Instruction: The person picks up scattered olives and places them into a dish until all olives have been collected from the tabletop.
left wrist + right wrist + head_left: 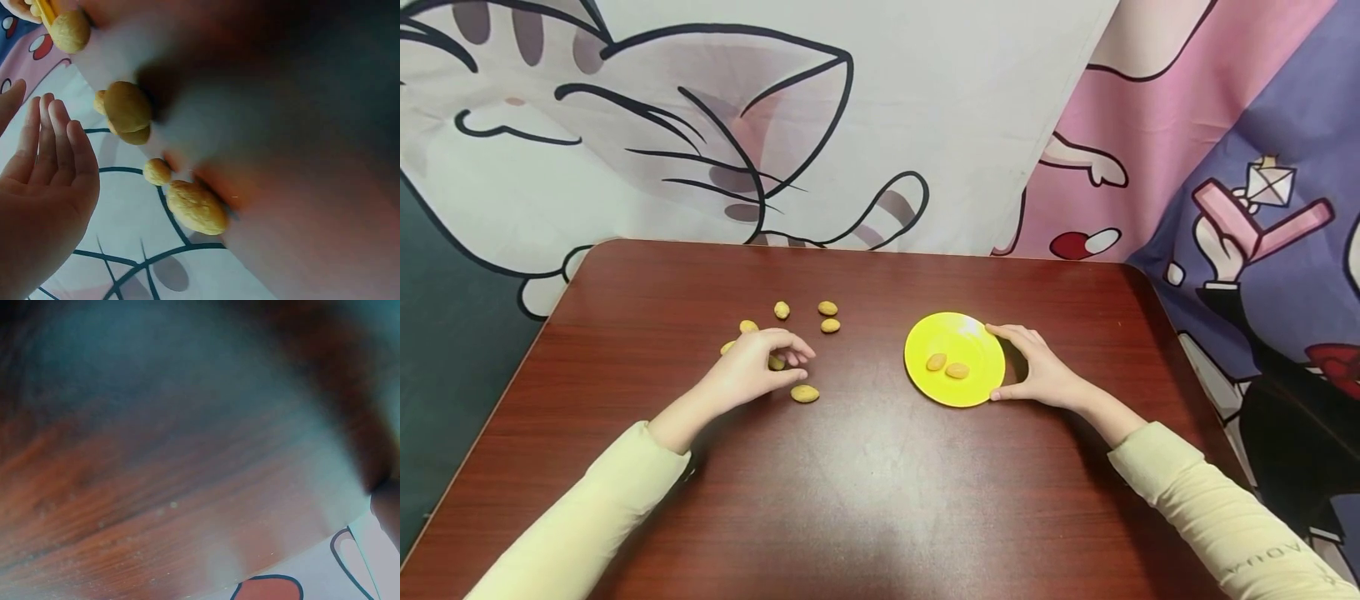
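In the head view my left hand (751,369) hovers over the left half of the table, its fingers loosely bent and holding nothing. Partly hidden below it is a small yellow-brown, oval, nut-like piece (777,363), and another oval piece (805,393) lies just beyond the thumb. The left wrist view shows the palm and fingers (47,150) extended beside several wrinkled pieces (197,207). On the right, my right hand (1041,371) grips the rim of a round yellow plate (953,331) between thumb and fingers. Two similar pieces (957,371) lie on the plate.
Beyond the left hand, more oval pieces (828,308) are scattered, one alone (782,310) and others close together. The dark red wooden table (865,483) has rounded far corners. A cartoon-printed cloth (970,125) hangs behind its far edge.
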The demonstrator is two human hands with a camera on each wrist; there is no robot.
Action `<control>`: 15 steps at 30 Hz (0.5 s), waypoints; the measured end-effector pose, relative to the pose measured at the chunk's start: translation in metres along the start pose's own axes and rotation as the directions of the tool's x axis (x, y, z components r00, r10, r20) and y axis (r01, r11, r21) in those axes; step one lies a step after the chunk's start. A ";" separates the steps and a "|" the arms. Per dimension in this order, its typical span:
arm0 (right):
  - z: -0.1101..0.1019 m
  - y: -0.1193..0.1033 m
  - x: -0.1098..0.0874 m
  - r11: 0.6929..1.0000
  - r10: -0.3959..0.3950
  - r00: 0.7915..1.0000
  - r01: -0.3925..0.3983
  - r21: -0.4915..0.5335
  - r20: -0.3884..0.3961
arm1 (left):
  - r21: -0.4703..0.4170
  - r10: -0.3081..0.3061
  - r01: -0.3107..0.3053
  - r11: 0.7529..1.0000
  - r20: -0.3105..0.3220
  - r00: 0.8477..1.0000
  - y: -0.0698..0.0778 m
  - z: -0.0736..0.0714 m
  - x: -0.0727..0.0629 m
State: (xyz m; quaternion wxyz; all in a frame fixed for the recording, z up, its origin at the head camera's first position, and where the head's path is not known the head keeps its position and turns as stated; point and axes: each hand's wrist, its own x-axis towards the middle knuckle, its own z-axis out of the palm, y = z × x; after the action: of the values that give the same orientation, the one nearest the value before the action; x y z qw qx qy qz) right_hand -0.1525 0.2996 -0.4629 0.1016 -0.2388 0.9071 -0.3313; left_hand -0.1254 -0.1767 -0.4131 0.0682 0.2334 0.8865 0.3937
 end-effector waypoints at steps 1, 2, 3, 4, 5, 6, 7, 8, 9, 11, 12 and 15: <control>0.000 0.000 0.000 1.000 -0.001 1.000 0.001 -0.001 0.000 | -0.003 0.003 -0.003 1.000 0.002 1.000 -0.001 0.000 -0.002; 0.000 0.000 0.000 1.000 0.000 1.000 0.000 0.000 0.000 | -0.005 0.004 -0.004 1.000 0.003 1.000 -0.003 0.001 -0.003; 0.000 0.000 0.000 1.000 0.000 1.000 0.000 0.001 0.000 | -0.006 0.004 -0.004 1.000 0.004 1.000 -0.004 0.002 -0.005; 0.000 0.000 0.000 1.000 0.001 1.000 -0.001 0.002 0.000 | -0.007 0.003 -0.003 1.000 0.009 1.000 -0.006 0.003 -0.006; 0.000 0.000 0.000 1.000 0.004 1.000 -0.004 0.001 0.001 | -0.004 0.001 -0.001 1.000 0.017 1.000 -0.007 0.003 -0.007; 0.000 0.000 0.000 1.000 0.006 1.000 -0.006 0.001 0.001 | 0.004 0.000 -0.001 1.000 0.027 1.000 -0.008 0.004 -0.008; 0.000 0.000 0.000 1.000 0.006 1.000 -0.006 0.000 0.001 | 0.014 0.001 -0.001 1.000 0.038 0.999 -0.009 0.005 -0.009; 0.001 0.000 0.000 1.000 0.006 1.000 -0.006 -0.001 0.001 | 0.028 0.010 -0.011 1.000 0.048 0.999 -0.010 0.006 -0.010; 0.001 0.000 0.000 1.000 0.005 1.000 -0.005 -0.002 0.000 | 0.046 0.018 -0.021 0.999 0.059 0.998 -0.011 0.007 -0.011; 0.001 0.000 0.000 1.000 0.004 1.000 -0.004 -0.001 -0.002 | 0.077 0.040 -0.046 0.996 0.080 0.996 -0.013 0.008 -0.011; 0.001 0.000 0.000 1.000 0.003 1.000 -0.003 -0.001 -0.003 | 0.093 0.048 -0.056 0.994 0.087 0.995 -0.014 0.009 -0.011; 0.001 0.000 0.000 1.000 0.004 1.000 -0.004 0.001 -0.004 | 0.141 0.064 -0.078 0.987 0.104 0.992 -0.015 0.010 -0.011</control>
State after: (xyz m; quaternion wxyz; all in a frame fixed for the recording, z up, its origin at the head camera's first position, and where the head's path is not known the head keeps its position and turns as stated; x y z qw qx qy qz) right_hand -0.1523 0.2991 -0.4638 0.1006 -0.2365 0.9076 -0.3319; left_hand -0.1180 -0.1841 -0.4317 0.0811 0.2885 0.8993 0.3184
